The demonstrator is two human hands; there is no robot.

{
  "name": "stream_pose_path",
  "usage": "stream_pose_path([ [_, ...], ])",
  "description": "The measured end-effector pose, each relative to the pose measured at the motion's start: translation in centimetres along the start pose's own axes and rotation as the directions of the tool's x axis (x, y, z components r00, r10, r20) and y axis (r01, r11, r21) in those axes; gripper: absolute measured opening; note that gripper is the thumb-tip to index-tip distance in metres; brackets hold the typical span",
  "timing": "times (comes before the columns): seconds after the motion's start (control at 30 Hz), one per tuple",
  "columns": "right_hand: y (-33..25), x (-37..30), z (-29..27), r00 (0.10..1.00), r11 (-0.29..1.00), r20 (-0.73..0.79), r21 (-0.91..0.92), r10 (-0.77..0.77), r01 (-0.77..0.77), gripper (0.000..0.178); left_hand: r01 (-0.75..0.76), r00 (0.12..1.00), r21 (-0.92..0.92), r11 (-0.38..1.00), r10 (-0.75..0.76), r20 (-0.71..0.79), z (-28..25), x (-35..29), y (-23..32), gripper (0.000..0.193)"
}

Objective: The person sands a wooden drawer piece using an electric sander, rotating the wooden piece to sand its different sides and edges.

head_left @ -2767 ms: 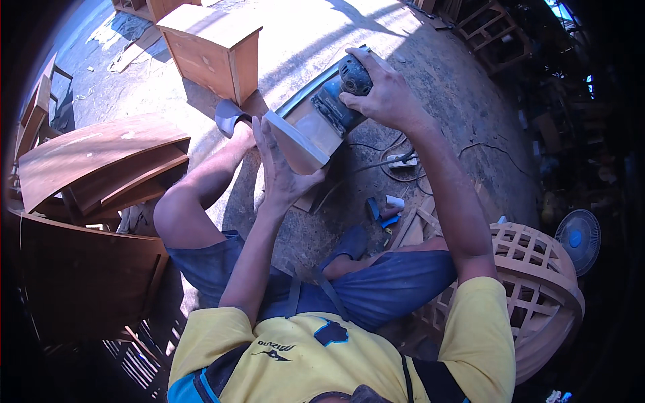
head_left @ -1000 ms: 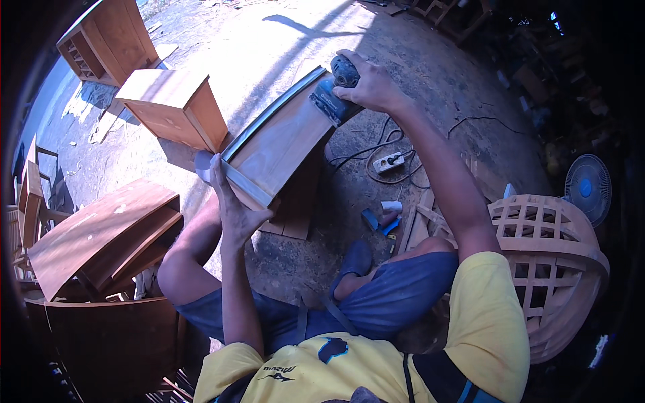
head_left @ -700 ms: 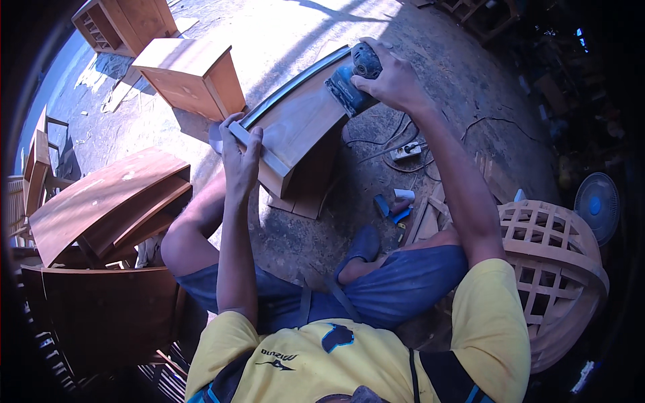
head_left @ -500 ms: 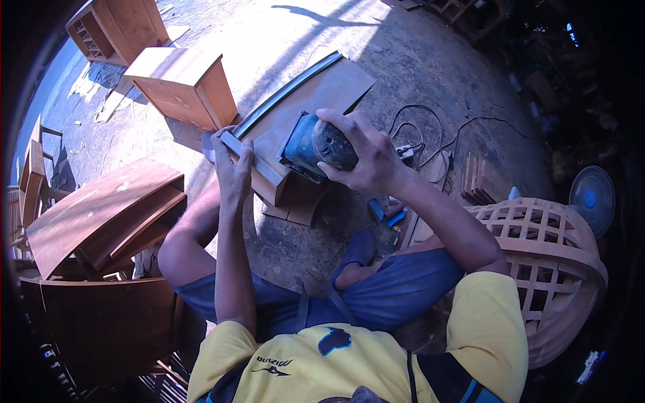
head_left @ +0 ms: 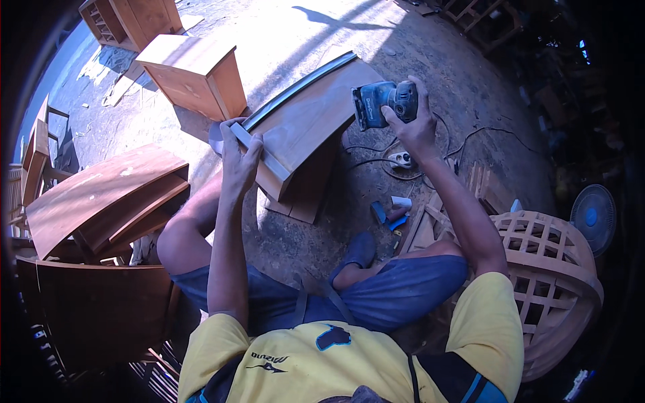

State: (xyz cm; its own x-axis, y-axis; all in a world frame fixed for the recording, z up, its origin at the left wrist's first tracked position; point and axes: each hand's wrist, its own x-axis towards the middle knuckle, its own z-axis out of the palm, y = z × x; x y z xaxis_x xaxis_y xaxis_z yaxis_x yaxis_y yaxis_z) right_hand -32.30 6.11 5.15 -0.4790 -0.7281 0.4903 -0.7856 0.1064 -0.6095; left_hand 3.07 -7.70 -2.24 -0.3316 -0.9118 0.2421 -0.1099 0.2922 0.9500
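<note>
Swung rightward, gripped by the right hand [head_left: 416,129], the sander [head_left: 377,106] seems lifted away, baring the wooden panel [head_left: 306,122] the left hand [head_left: 240,161] clasps.

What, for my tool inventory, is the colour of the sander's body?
The sander's body is blue; the head view shows it best.

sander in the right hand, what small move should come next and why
Probably swing the sander left and lay it flat on the wooden piece: the right hand holds it tipped sideways, mostly past the wood's edge, and the left hand grips the near end.
</note>
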Motion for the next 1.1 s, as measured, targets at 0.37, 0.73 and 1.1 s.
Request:
stream_pose_path([
  [0.37,-11.1,-9.4,1.1,0.893,0.914,0.197,0.125,-0.404,0.386,0.091,-0.026,0.999,0.046,0.999,0.028,-0.032,0.9,-0.2,1.1,0.046],
  [0.73,-16.1,-1.4,-0.8,0.747,0.930,0.603,-0.023,-0.281,0.368,0.088,-0.096,0.992,0.066,0.993,0.101,-0.074,0.7,-0.2,0.0,0.036],
  [1.1,-12.5,4.5,3.6,0.829,0.943,0.524,-0.130,-0.196,0.305,0.088,-0.058,0.998,0.039,0.998,0.059,-0.030,0.4,-0.7,0.6,0.057],
])
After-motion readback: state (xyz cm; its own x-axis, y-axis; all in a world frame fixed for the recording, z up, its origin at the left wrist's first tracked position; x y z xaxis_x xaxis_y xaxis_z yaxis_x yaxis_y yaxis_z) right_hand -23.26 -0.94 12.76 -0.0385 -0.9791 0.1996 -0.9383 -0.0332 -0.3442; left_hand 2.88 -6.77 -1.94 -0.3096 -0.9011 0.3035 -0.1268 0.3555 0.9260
